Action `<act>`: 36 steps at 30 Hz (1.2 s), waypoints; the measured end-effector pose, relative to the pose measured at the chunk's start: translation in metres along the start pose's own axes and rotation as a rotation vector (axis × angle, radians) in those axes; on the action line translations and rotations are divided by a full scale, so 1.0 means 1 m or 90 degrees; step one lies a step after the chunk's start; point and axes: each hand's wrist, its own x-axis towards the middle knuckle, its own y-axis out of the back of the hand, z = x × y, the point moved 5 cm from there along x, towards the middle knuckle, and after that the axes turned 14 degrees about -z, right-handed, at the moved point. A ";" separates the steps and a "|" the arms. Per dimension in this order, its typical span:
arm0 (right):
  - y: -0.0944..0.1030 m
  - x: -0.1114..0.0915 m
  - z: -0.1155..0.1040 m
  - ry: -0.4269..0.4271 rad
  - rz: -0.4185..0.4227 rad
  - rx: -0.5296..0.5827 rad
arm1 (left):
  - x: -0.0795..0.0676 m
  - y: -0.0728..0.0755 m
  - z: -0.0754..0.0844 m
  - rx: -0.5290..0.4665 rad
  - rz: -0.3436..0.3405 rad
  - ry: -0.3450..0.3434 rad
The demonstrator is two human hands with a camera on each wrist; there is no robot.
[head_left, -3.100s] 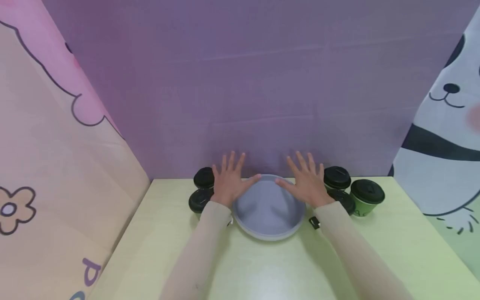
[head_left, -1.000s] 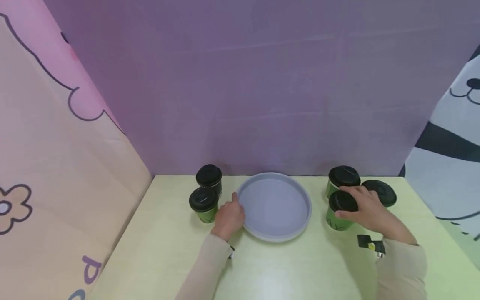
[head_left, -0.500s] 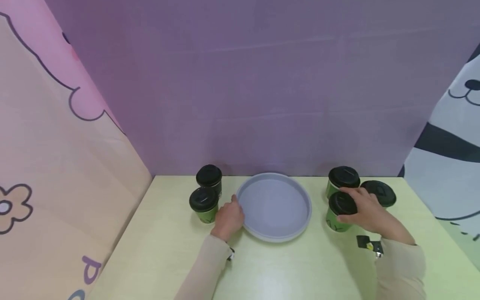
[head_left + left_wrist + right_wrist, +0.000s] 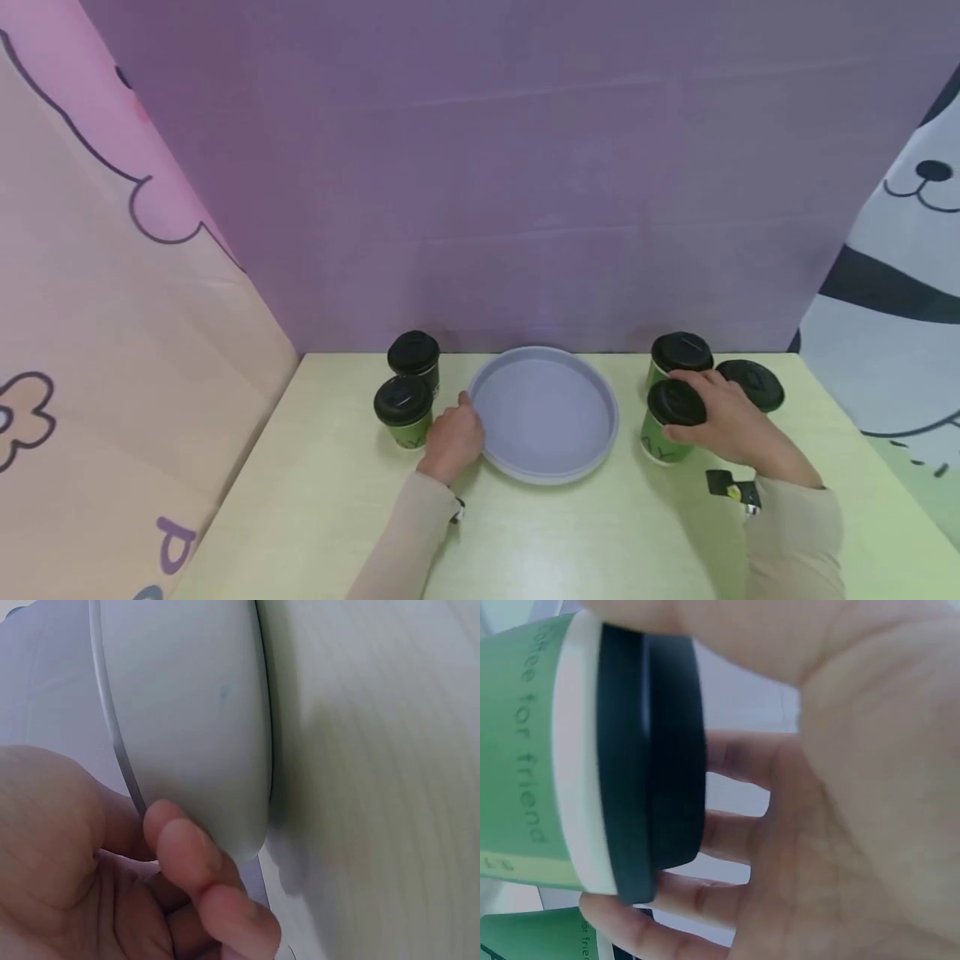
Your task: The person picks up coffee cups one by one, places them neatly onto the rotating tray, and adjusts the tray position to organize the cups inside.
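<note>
My left hand (image 4: 453, 438) pinches the near-left edge of a round grey tray (image 4: 543, 417). In the left wrist view, the thumb lies over the tray's rim while curled fingers (image 4: 187, 855) meet its pale outer wall. On the right, my right hand (image 4: 731, 423) grips a green paper coffee cup (image 4: 662, 442) from above, thumb and fingers around its black lid (image 4: 677, 402). The right wrist view shows the cup's "for friend" lettering and white rim under the lid. This cup leans slightly, its white bottom edge visible.
Behind the gripped cup stands another lidded coffee cup (image 4: 681, 354), with a third (image 4: 752, 383) partly hidden by the right hand. Left of the tray are two more cups, a front one (image 4: 407, 412) and a back one (image 4: 415, 357). A purple backdrop (image 4: 480, 208) rises at the table's far edge.
Three seconds ago both hands were spread over the tray; since then the left took its rim and the right a cup. In the last half second that cup has tilted and shifted slightly left.
</note>
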 end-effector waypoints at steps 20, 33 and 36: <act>0.011 0.001 -0.020 0.041 0.099 0.035 | 0.000 0.001 -0.007 -0.057 -0.042 -0.027; 0.005 0.010 -0.034 0.072 0.199 0.076 | -0.003 0.004 -0.010 -0.127 -0.092 -0.054; 0.002 0.012 -0.038 0.079 0.211 0.081 | -0.004 0.005 -0.009 -0.132 -0.096 -0.058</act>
